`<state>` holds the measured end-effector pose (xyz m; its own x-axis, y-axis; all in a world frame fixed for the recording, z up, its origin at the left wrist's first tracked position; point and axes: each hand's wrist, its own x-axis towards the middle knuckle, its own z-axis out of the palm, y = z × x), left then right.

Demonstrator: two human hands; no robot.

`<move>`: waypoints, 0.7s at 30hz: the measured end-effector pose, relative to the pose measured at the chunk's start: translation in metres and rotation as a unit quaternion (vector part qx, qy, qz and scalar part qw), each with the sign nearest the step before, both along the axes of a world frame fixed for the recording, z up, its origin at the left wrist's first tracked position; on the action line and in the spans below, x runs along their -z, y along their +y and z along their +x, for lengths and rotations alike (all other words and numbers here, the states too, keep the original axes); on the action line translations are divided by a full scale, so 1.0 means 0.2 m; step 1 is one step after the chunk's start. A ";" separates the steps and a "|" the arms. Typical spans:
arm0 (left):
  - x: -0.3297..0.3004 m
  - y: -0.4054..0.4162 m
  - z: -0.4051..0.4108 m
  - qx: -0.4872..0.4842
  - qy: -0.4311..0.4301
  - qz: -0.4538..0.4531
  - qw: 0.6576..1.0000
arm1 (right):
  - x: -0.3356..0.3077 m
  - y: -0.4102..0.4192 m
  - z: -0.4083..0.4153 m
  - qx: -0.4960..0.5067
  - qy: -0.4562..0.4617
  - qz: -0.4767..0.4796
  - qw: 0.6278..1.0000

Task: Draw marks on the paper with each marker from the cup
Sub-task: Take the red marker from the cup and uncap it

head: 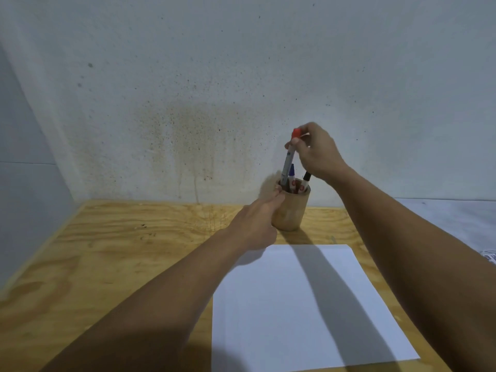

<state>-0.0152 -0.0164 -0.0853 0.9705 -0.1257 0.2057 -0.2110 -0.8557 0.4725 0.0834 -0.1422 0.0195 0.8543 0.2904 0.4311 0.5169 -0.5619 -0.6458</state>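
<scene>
The right grip [316, 154] is a bare hand pinching a red-capped marker [290, 154] near its top, thumb and fingertips closed around the grey barrel just under the cap. The marker is tilted, and its lower end is inside a round wooden cup [291, 208] directly below this grip. Print on the barrel is too blurred to read. Also in the cup, below the same hand, stand a blue-capped marker [292, 171] and a black-capped marker [306, 178], with white labels that cannot be read. The left grip [261, 218] is closed on the cup's left side, fingertips at the rim. Nearer the viewer than both hands, a blank white paper [303, 304] lies flat on the plywood surface [120, 251]. A stained pale wall [188, 103] rises behind the cup.
</scene>
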 end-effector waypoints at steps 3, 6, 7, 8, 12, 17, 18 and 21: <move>0.00 0.01 0.00 0.033 -0.021 -0.065 0.997 | -0.08 -0.02 -0.06 -0.041 -0.025 0.082 0.995; -0.06 0.00 -0.04 -0.017 -0.041 -0.207 0.977 | -0.11 -0.04 -0.11 -0.068 -0.030 0.072 0.995; -0.09 0.01 -0.06 -0.055 -0.054 -0.262 0.962 | -0.11 -0.04 -0.13 -0.074 -0.021 0.049 0.996; -0.12 0.03 -0.06 -0.094 -0.070 -0.309 0.944 | -0.10 -0.05 -0.14 -0.079 -0.008 0.018 0.997; -0.19 0.15 -0.09 -0.152 -0.105 -0.392 0.901 | -0.08 -0.08 -0.22 -0.101 0.099 -0.135 0.981; -0.16 0.22 -0.20 -0.093 -0.088 -0.328 0.936 | -0.01 -0.04 -0.33 -0.155 0.190 -0.162 0.956; -0.13 0.22 -0.22 -0.090 -0.077 -0.326 0.938 | 0.00 -0.03 -0.34 -0.166 0.201 -0.167 0.951; -0.08 0.23 -0.26 -0.097 -0.069 -0.337 0.934 | 0.05 0.01 -0.37 -0.189 0.211 -0.199 0.938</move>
<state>-0.0676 0.0292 -0.0702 0.9200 0.2523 0.2998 -0.1824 -0.4014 0.8976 0.0097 -0.1410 0.0097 0.7286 0.6725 -0.1299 0.4727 -0.6310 -0.6151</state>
